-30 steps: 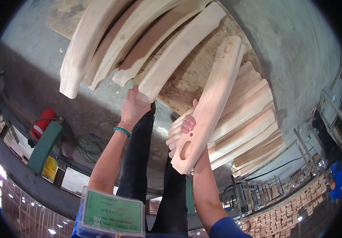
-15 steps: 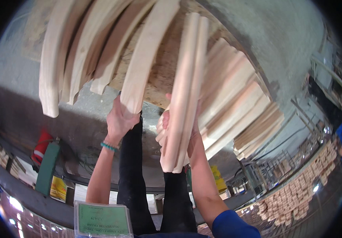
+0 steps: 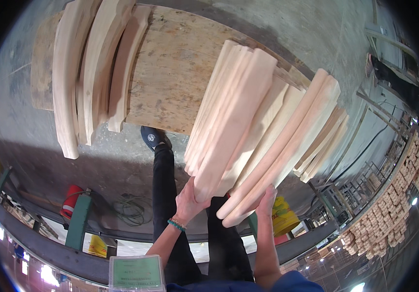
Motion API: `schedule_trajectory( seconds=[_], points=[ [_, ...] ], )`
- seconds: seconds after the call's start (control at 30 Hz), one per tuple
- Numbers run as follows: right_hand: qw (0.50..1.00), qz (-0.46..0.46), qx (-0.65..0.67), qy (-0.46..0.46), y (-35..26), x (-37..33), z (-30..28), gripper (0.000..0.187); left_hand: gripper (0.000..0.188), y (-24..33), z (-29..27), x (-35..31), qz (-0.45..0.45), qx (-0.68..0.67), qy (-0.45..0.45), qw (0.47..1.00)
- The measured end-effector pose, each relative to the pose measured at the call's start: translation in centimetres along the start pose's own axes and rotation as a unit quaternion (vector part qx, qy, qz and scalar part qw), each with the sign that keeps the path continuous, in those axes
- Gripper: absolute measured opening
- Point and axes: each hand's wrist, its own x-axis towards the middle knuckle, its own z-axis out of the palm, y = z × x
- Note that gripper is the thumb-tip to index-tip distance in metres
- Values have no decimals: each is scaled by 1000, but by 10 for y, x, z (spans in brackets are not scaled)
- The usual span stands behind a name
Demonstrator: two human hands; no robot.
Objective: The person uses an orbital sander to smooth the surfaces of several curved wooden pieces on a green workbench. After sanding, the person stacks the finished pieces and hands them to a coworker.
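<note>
Over the right end of a plywood board (image 3: 170,68) lies a fanned pile of pale, curved wooden pieces (image 3: 219,107). My left hand (image 3: 191,202) is closed round the near end of a wide curved wooden piece (image 3: 238,117) on this pile. At the pile's right side, my right hand (image 3: 266,200) grips a pair of rounded wooden pieces (image 3: 282,141) near their lower end. Its fingers are partly hidden behind the wood. More curved wooden pieces (image 3: 92,73) rest side by side on the left part of the board.
A smaller bundle of wooden strips (image 3: 322,146) sits right of the pile. My shoe (image 3: 152,137) is by the board's near edge. A green post (image 3: 78,221), a red cylinder (image 3: 72,199) and a coiled hose (image 3: 132,210) are at lower left. Stacked wood (image 3: 389,214) stands far right.
My left hand has moved right, bringing a curved piece from the left-middle of the board onto the right pile. My right hand has shifted right with its pair of pieces.
</note>
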Motion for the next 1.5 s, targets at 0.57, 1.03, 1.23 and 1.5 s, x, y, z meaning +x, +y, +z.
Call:
schedule_trajectory(
  seconds=[0.57, 1.03, 1.23, 1.5],
  points=[
    [942, -293, -163, 12, 13, 41, 32, 75, 67, 65, 54, 105, 113, -109, 70, 985],
    [947, -166, -255, 108, 27, 123, -64, 98, 37, -65, 60, 9, -230, -358, 224, 877],
    [973, -193, -118, -41, 53, 146, -61, 89, 31, -73, 90, -37, -219, -295, 122, 922],
    [979, -135, -47, -143, 45, 152, -60, 91, 31, -62, 97, -25, -214, -309, 126, 918]
  ],
)
